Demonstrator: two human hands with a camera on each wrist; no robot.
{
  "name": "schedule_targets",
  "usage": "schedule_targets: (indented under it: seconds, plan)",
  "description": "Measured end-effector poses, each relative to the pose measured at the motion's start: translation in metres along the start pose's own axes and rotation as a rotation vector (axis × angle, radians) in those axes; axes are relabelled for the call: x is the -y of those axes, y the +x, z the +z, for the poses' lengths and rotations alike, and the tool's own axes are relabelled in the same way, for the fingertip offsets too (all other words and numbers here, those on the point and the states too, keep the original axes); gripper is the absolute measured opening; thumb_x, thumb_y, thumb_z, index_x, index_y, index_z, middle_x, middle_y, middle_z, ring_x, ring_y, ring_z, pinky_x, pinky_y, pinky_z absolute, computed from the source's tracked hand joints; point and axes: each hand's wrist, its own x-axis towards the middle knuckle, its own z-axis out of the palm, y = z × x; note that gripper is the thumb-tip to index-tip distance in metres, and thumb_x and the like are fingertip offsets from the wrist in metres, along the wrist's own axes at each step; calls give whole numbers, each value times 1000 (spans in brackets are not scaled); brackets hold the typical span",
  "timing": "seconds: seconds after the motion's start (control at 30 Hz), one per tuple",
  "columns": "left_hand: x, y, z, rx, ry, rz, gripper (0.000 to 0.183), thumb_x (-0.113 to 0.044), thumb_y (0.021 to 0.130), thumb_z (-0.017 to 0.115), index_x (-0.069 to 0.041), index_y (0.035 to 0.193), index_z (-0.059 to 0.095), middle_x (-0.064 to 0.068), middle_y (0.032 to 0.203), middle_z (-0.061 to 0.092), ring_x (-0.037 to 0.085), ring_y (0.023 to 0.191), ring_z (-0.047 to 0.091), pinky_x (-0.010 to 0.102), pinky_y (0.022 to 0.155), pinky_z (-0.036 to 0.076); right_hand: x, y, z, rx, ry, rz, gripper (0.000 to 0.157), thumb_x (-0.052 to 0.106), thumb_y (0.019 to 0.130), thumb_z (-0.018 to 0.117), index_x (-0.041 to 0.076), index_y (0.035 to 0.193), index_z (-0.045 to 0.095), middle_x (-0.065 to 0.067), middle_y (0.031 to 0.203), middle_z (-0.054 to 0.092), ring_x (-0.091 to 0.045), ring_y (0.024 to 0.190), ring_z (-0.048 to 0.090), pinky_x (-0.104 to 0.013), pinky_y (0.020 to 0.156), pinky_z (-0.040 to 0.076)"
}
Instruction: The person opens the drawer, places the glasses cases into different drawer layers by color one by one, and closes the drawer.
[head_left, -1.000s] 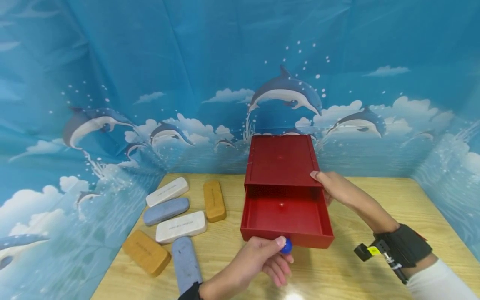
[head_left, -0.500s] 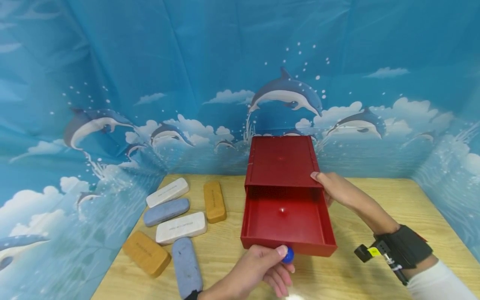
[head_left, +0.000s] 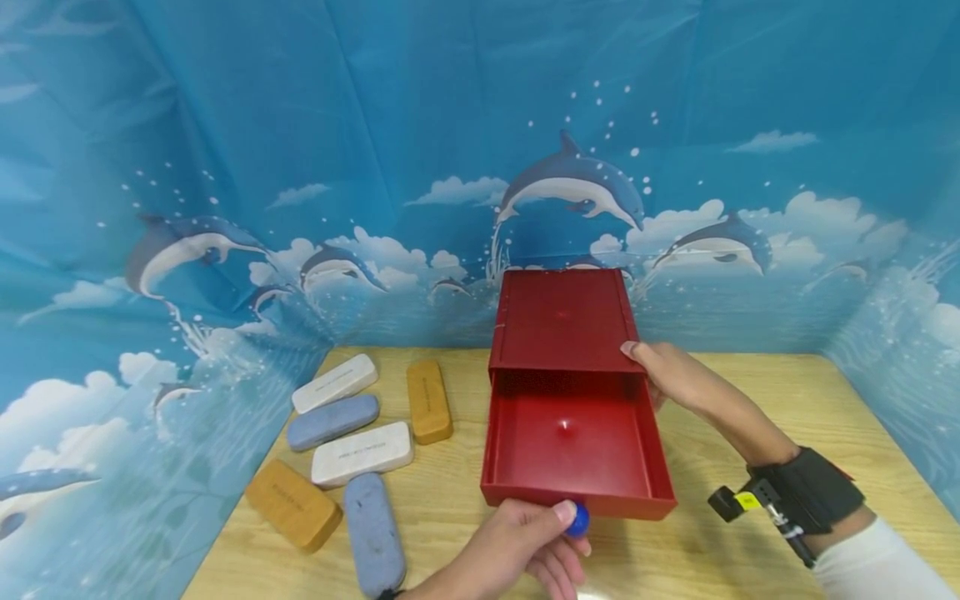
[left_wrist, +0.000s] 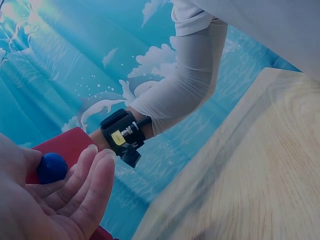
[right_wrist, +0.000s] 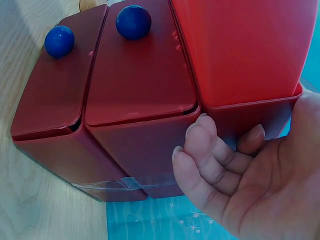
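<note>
A red drawer cabinet (head_left: 562,321) stands at the back of the table, its top drawer (head_left: 540,454) pulled well out with a bare red floor inside. The left hand (head_left: 517,546) pinches that drawer's blue round knob (head_left: 578,522) between thumb and index finger. In the left wrist view its other fingers (left_wrist: 90,192) stretch loosely past the knob. At the cabinet's upper right front corner, the right hand (head_left: 671,375) lays its thumb over the top edge. Its bent fingers (right_wrist: 187,170) rest along the side wall, as the right wrist view shows.
Two closed lower drawers with blue knobs (right_wrist: 133,22) sit beneath. On the table's left lie several oblong blocks: white (head_left: 362,454), blue-grey (head_left: 373,533) and mustard (head_left: 292,506). A dolphin-printed curtain (head_left: 420,150) stands behind and at both sides.
Drawn by the left hand on its knob, the top drawer has slid further out toward the person. The right hand and the cabinet body stay where they were.
</note>
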Motion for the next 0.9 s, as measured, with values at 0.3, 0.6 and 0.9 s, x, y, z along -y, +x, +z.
schedule_targets:
  seconds: [0.3, 0.6, 0.9]
  plan:
    - [3, -7, 2, -58, -6, -101, 49, -44, 99, 44, -3, 94, 69, 9, 77, 70, 14, 62, 64, 29, 59, 54, 2, 1, 2, -13, -31, -3, 63, 47, 103, 25, -5, 109, 60, -11, 68, 64, -27, 58, 63, -42, 58, 54]
    - [5, -6, 1, -5, -22, -76, 47, -42, 101, 40, -4, 100, 67, 8, 82, 70, 13, 66, 63, 27, 61, 54, 1, 1, 2, -8, -6, 2, 62, 48, 103, 24, -3, 112, 59, -11, 73, 66, -28, 61, 64, -43, 59, 54]
    - [-2, -9, -5, 52, -9, -160, 44, -45, 100, 42, -10, 107, 66, 6, 96, 71, 15, 79, 65, 33, 72, 54, 1, 0, 3, -2, 4, -4, 62, 49, 103, 25, -3, 114, 58, -12, 77, 66, -28, 63, 64, -47, 60, 54]
